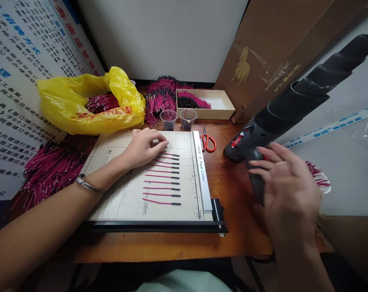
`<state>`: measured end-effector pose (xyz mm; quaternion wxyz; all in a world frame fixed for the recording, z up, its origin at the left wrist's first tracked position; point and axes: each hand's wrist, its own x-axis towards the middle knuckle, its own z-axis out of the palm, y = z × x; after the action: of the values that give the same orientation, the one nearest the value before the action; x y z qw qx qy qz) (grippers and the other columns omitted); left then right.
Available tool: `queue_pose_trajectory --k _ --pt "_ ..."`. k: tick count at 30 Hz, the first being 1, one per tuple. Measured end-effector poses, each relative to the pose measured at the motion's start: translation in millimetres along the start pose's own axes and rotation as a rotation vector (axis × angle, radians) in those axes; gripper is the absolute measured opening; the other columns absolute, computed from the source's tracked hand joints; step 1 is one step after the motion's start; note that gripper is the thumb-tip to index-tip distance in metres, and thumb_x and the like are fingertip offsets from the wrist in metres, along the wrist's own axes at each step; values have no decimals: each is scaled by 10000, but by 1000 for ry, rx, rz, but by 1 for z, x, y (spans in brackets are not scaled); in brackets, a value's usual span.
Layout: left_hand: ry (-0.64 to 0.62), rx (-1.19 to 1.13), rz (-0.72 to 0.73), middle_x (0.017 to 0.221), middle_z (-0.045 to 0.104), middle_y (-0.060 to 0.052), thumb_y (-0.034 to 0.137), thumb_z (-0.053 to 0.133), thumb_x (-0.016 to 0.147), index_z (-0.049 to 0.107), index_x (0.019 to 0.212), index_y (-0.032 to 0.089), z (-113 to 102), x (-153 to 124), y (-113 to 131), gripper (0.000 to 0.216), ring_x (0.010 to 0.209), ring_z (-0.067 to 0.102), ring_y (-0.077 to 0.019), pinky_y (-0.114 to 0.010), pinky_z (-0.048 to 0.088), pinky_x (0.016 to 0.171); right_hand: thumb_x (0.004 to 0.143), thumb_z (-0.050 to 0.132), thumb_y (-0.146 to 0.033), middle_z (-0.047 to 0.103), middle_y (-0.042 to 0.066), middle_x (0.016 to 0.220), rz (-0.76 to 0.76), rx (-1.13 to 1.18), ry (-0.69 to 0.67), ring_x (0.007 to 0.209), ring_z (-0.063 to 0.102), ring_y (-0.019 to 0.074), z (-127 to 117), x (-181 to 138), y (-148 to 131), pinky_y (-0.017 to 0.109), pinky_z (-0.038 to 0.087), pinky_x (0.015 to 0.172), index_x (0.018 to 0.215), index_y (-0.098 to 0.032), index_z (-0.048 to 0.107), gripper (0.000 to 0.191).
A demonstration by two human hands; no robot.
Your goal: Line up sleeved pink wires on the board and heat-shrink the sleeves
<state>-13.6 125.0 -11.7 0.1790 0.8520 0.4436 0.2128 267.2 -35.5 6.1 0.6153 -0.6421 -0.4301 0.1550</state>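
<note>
My left hand (145, 146) rests on the gridded board of a paper cutter (113, 202). Its thumb and index finger curl together in a pinch; whatever lies between them is hidden. Below it, several red wires (158, 182) with black sleeves on their right ends lie in a spaced column. On the right, my right hand (289, 182), slightly blurred, has its fingers stretched apart beside the handle of a black pistol-shaped blower (263, 134). Those fingertips overlap the handle in view; whether they touch it I cannot tell. The blower's barrel points up and right.
Orange-handled scissors (208, 142) lie right of the cutter. Behind are two clear cups (168, 120), a shallow box (218, 113) of wires, a wire heap (159, 99) and a yellow bag (71, 117). More wires (50, 174) lie left; a brown carton (257, 52) stands behind the blower.
</note>
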Motion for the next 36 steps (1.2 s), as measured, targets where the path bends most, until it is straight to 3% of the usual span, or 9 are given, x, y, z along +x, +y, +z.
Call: queue_pose_trajectory --k 4,7,10,16,20,21,27,31,36 --pt "15 -6 -15 824 711 -53 499 542 918 758 856 204 -1 0 0 371 820 563 -225 -413 315 876 846 646 -773 667 140 1372 778 1338 -314 772 656 142 25 43 2 268 589 496 1438 -199 582 827" --pt "20 -13 -22 814 705 -51 494 544 910 757 851 207 0 0 -1 362 831 557 -230 -417 299 883 611 952 -315 651 102 1401 1225 2328 48 717 645 119 39 67 13 239 537 388 1489 -280 553 965" --pt "26 -20 -24 801 698 -48 489 550 904 752 845 210 1 0 -1 350 823 544 -228 -418 293 886 548 912 -58 676 61 1374 1295 2457 129 708 649 110 46 71 14 249 577 425 1473 -319 575 1018" --pt "71 -59 -46 809 696 -39 471 531 912 671 814 202 -3 2 -3 319 803 538 -215 -393 342 876 697 871 -364 697 44 1066 1122 2134 52 540 503 77 56 53 -17 223 465 353 1311 -230 672 660" --pt "123 -116 -73 741 580 -17 473 396 950 472 734 223 -10 5 -7 339 729 498 -188 -326 375 737 981 289 -625 565 23 818 277 769 -62 542 453 128 68 42 -47 248 406 398 1217 -243 618 556" --pt "132 -127 -77 720 545 -10 474 386 945 434 721 230 -12 5 -8 334 708 478 -181 -317 369 705 976 254 -623 542 30 789 200 667 -52 568 488 157 70 41 -55 274 408 421 1213 -250 613 570" --pt "110 -148 -66 625 444 21 486 482 866 432 649 229 -30 4 -20 340 625 404 -148 -302 338 632 934 83 -583 651 153 974 -202 169 -81 890 686 318 66 52 -74 485 572 705 1346 -224 603 755" --pt "70 -138 -53 561 403 41 502 579 828 423 596 226 -39 0 -24 393 592 384 -131 -291 324 608 890 80 -757 652 153 959 -405 -38 -113 1006 683 371 57 68 -51 563 572 792 1274 -263 692 876" --pt "39 -125 -41 568 426 32 560 528 843 444 604 230 -35 1 -21 416 584 382 -132 -302 317 603 964 -45 -775 581 180 1405 -521 -271 -119 1436 519 362 52 83 -16 651 444 1128 1579 -223 491 986"
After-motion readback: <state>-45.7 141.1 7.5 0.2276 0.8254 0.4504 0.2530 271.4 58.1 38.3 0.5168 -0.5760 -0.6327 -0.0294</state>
